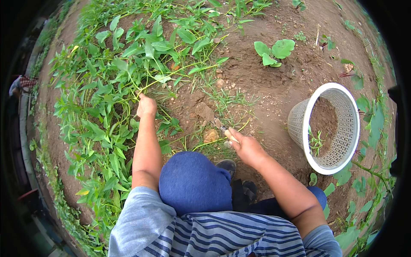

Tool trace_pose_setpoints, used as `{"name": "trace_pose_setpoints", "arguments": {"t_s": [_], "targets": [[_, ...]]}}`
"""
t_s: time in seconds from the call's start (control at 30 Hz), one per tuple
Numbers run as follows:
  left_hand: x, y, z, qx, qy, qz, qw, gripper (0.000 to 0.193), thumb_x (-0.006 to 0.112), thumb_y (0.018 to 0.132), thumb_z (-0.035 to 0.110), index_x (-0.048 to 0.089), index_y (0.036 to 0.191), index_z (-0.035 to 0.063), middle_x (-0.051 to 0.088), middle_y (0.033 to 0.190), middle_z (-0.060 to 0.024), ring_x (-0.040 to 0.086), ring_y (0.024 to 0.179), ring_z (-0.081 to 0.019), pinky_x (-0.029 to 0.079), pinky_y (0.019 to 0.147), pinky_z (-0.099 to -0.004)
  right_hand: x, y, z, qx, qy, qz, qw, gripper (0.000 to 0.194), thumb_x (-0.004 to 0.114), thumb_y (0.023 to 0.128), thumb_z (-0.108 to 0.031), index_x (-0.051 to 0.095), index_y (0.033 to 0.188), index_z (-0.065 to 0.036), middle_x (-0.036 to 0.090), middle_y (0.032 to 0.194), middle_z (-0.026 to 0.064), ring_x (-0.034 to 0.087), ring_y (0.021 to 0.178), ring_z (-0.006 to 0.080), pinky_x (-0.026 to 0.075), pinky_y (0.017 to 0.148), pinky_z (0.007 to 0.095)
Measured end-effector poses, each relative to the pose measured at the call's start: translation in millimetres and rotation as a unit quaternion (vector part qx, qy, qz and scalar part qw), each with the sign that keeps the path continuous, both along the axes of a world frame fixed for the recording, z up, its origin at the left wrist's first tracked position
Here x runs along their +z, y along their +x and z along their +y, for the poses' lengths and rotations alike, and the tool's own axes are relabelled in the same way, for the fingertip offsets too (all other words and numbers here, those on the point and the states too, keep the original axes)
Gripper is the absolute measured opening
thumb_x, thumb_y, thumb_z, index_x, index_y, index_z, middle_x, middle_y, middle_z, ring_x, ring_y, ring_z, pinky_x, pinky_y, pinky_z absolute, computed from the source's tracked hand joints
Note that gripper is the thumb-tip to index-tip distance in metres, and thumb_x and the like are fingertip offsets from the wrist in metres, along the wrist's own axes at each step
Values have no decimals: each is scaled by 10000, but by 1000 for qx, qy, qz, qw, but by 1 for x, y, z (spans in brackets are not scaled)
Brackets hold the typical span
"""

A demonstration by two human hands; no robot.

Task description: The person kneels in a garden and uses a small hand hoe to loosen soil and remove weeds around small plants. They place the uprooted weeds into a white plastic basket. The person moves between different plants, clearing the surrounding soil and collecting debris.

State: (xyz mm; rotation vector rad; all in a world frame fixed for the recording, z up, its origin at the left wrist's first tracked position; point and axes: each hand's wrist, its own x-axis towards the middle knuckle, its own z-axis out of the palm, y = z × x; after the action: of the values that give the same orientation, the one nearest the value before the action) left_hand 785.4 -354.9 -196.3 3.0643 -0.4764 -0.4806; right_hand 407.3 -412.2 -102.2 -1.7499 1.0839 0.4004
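My left hand (146, 106) grips a green vine stem (141, 90) at the edge of a dense patch of leafy vines (106, 86). In my right hand (247, 146) is the pale handle of a hand trowel (231, 135). Its blade (205, 111) is coated with soil and lies against the ground, among short grass (229, 101) and small stones. A tan stone (211, 136) sits just left of the handle. Loose vine runners (208, 143) trail across the soil between my hands.
On the right a white perforated plastic basket (297, 125) leans, with soil (322, 117) and a green weed (316, 141) inside. A broad-leaved seedling (273, 53) grows ahead. More plants (375, 125) line the right side. Another person (24, 83) is at the far left.
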Motion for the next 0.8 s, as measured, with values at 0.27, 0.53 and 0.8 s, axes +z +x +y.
{"name": "trace_pose_setpoints", "arguments": {"t_s": [0.27,0.53,0.8], "targets": [[-9,-51,-24,6,-421,61,905,249,444,878,79,514,1112,34,645,889,-174,641,751,-267,491,692,-392,-42,68,-4,31,-28,-58,997,474,473,915,-266,396,1364,-134,619,1036,229,596,949,388,469,854,452],[-33,-102,-31,-417,50,-70,905,327,427,857,134,562,1151,82,524,1220,-116,532,1090,-263,469,840,-395,-45,49,-2,33,-10,-59,998,473,496,923,-246,397,1368,-117,581,1197,152,572,1075,328,446,936,383],[-39,-71,-47,-384,264,-98,879,298,436,882,177,610,1090,53,545,1116,-122,535,1012,-272,444,751,-394,-11,53,-26,78,-54,-12,995,472,481,929,-250,387,1376,-132,613,1098,208,600,985,368,465,888,434]]}}
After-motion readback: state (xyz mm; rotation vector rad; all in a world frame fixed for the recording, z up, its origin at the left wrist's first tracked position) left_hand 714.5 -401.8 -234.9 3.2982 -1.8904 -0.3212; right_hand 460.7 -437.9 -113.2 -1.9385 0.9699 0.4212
